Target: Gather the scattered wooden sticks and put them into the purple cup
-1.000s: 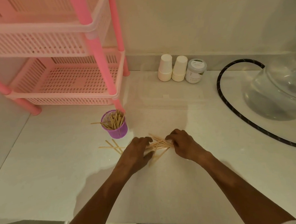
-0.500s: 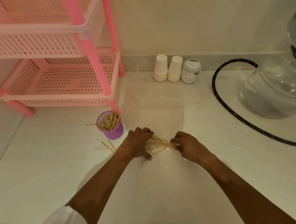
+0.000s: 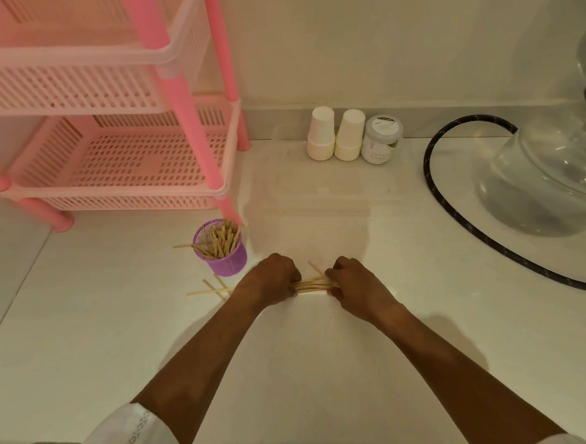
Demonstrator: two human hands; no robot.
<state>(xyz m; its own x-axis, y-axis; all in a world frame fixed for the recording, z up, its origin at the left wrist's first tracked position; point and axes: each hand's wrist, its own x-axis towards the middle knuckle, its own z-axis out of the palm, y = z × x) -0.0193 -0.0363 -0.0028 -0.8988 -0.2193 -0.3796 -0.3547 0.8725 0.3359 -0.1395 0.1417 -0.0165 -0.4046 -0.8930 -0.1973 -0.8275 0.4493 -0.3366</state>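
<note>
As viewed from the head camera, looking down on a white counter (image 3: 327, 357): shows left hand (image 3: 271, 279) and right hand (image 3: 353, 283) close together, knuckles up, fingers curled, each clenched round one end of a bundle of wooden sticks (image 3: 311, 284) lying crosswise between them. Cannot tell whether the bundle touches the counter. Shows one stick slanting up out of the bundle beside the right hand. Places a few loose sticks (image 3: 210, 290) flat and crossed just left of the left hand. Sets the purple cup (image 3: 227, 260) upright near the left hand but apart from it, crowded with sticks — one poking sideways over its left rim. Includes a pink rack (image 3: 126, 156) behind the cup; two stacks of paper cups (image 3: 320, 134) and a lidded jar (image 3: 381, 139) against the wall; a black hose (image 3: 455, 212) curving round a glass vessel (image 3: 549, 178) at right — and a white sleeve (image 3: 126, 441) at lower left.
</note>
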